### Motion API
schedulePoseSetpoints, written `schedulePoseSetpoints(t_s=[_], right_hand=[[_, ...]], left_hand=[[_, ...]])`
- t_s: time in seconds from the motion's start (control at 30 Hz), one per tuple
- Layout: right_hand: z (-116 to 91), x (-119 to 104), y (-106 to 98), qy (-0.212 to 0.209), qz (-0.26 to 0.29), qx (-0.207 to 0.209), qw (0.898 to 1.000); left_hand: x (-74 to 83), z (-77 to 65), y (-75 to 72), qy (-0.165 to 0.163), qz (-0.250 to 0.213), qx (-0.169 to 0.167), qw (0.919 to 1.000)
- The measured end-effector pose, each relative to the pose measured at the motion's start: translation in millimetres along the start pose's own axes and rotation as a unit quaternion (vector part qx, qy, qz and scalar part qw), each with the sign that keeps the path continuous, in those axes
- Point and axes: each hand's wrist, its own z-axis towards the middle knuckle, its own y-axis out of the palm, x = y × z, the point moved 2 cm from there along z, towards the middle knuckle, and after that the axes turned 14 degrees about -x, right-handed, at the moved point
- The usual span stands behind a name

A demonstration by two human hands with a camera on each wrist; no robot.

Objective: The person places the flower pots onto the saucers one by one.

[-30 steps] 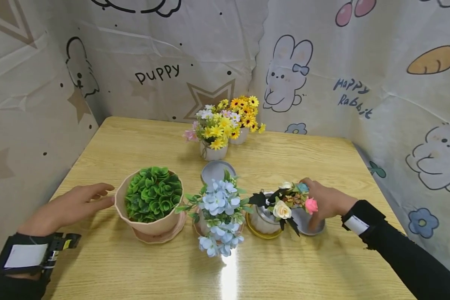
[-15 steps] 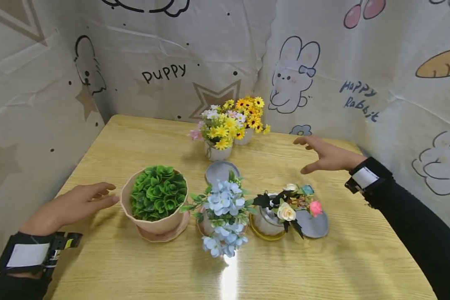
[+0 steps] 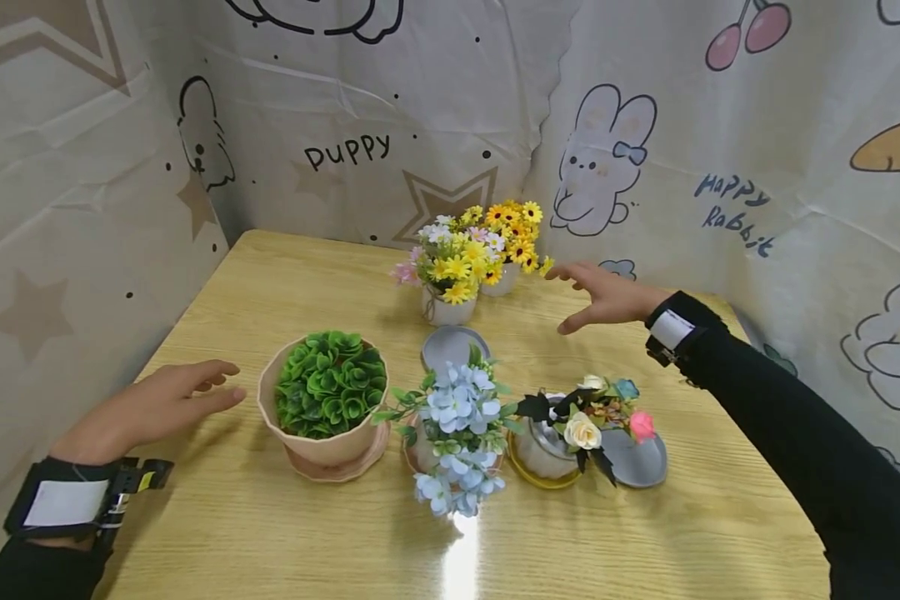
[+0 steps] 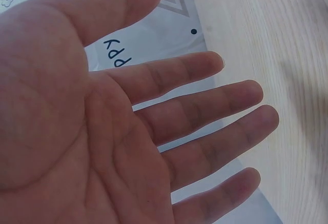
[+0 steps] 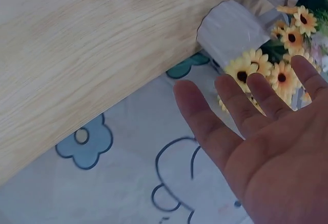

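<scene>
My right hand (image 3: 607,296), empty with fingers spread, hovers near the back right of the table. Its fingertips reach close to the orange daisies (image 3: 516,229) in a white pot (image 5: 233,32). Beside them stands a second white pot (image 3: 448,310) of yellow, white and pink flowers (image 3: 461,258). On the left, my left hand (image 3: 161,408) holds nothing; its palm and straight fingers show in the left wrist view. That hand is nearest to a large pink pot (image 3: 277,417) of green leaves (image 3: 333,383), which stands on a pink saucer (image 3: 345,475).
Blue hydrangeas (image 3: 461,408) stand in a pot at the front middle. Right of them, a pot of roses (image 3: 585,429) sits on a yellow saucer (image 3: 543,482), leaning over a grey saucer (image 3: 645,458). Another grey saucer (image 3: 453,343) lies behind the hydrangeas. Printed cloth walls surround the table.
My right hand has left the roses and the grey saucer at the right, rising back and then leftward to the orange daisies. The left hand stays beside the pink pot. The head view shifts slightly.
</scene>
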Motion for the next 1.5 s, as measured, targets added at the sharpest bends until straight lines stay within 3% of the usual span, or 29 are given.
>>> schedulePoseSetpoints(t_s=[0.53, 0.73, 0.97, 1.13, 1.3, 1.5], right_hand=[[80, -32, 15, -0.035, -0.035, -0.075, 0.996], [98, -43, 18, 0.011, -0.071, -0.077, 0.994], [108, -41, 14, 0.024, 0.003, -0.079, 0.997], [108, -42, 10, 0.04, 0.002, -0.088, 0.995], [112, -44, 10, 0.078, 0.022, -0.11, 0.991], [119, -55, 11, 0.112, 0.086, -0.14, 0.98]], left_hand=[[0.4, -5.6, 1.4, -0.009, -0.011, 0.003, 0.9999], [0.3, -8.3, 0.8, -0.009, -0.007, 0.005, 0.9999], [-1.3, -11.9, 1.1, -0.009, -0.008, 0.011, 0.9999], [-1.7, -13.7, -2.1, -0.015, -0.006, 0.016, 0.9997], [-0.2, -14.6, -3.4, -0.012, -0.009, 0.014, 0.9998], [-1.8, -18.2, 1.0, -0.013, -0.017, 0.01, 0.9997]])
